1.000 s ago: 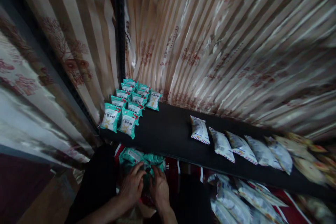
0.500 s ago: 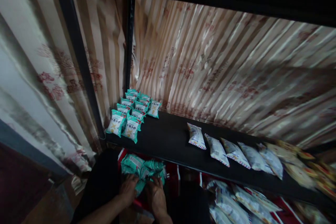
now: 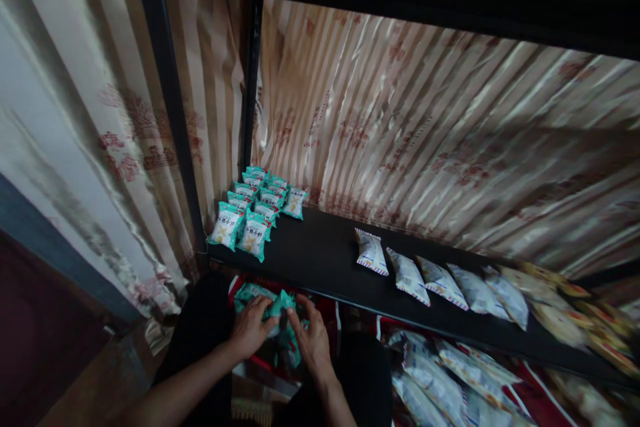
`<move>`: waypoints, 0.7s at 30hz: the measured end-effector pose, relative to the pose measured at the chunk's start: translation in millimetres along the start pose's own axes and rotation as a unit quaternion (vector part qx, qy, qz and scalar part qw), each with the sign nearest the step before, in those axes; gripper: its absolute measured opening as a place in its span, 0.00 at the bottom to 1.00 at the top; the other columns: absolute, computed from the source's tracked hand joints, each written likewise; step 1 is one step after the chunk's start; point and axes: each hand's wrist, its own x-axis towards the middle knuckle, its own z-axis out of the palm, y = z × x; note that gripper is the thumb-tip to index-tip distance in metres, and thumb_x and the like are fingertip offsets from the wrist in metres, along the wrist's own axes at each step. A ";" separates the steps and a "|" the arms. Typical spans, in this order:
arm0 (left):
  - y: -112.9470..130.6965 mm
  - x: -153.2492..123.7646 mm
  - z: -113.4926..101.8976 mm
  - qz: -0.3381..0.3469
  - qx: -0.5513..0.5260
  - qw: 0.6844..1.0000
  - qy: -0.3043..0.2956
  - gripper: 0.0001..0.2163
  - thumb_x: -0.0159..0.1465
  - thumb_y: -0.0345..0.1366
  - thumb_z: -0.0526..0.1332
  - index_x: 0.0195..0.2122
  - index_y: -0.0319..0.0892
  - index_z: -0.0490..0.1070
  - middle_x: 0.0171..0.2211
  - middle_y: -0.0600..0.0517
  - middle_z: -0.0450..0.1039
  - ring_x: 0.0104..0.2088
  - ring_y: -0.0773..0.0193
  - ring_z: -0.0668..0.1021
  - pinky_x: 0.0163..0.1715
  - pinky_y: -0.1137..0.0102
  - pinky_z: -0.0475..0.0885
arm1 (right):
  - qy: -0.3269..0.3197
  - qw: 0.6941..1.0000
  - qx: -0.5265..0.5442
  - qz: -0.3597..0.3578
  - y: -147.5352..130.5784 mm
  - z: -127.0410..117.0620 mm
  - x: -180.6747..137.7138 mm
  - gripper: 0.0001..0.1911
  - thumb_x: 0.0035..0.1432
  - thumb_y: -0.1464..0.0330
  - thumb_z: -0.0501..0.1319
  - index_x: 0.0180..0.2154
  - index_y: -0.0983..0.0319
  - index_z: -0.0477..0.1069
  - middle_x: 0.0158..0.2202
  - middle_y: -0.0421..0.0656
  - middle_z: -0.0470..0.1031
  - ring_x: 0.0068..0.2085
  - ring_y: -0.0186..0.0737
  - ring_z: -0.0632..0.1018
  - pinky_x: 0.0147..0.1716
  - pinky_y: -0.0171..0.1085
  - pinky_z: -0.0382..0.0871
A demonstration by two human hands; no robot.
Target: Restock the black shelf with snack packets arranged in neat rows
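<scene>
My left hand [image 3: 251, 328] and my right hand [image 3: 311, 339] are low in the head view, over an open red box [image 3: 329, 312]. Between them is a teal-and-white snack bag [image 3: 281, 307], with fingers and thumbs closed on its two sides. More teal snack bags [image 3: 254, 291] lie in the box under and beside my hands, partly hidden. On the black shelf [image 3: 310, 250] just beyond, several matching snack bags [image 3: 253, 235] stand in two rows at the left end, with a lone one [image 3: 295, 203] at the back.
White-and-blue snack bags [image 3: 407, 275] lean in a row further right on the shelf, beside yellowish packs [image 3: 557, 317]. Below them, another box holds white bags [image 3: 433, 373]. A black post [image 3: 170, 93] and patterned curtains [image 3: 360, 113] border the shelf. My dark-clothed knees flank the red box.
My hands have lifted slightly out of the pile, and a teal bag now shows upright between them. The view has shifted a little. Bags on the shelf stay put.
</scene>
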 end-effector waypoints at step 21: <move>45.7 21.7 -33.8 0.208 -0.023 0.960 0.183 0.14 0.64 0.33 0.52 0.51 0.43 0.64 0.53 0.45 0.66 0.57 0.57 0.67 0.56 0.59 0.65 | -0.073 0.813 0.527 0.238 -40.7 -26.3 13.9 0.33 0.52 0.40 0.49 0.39 0.61 0.71 0.38 0.49 0.77 0.41 0.45 0.79 0.44 0.46 0.70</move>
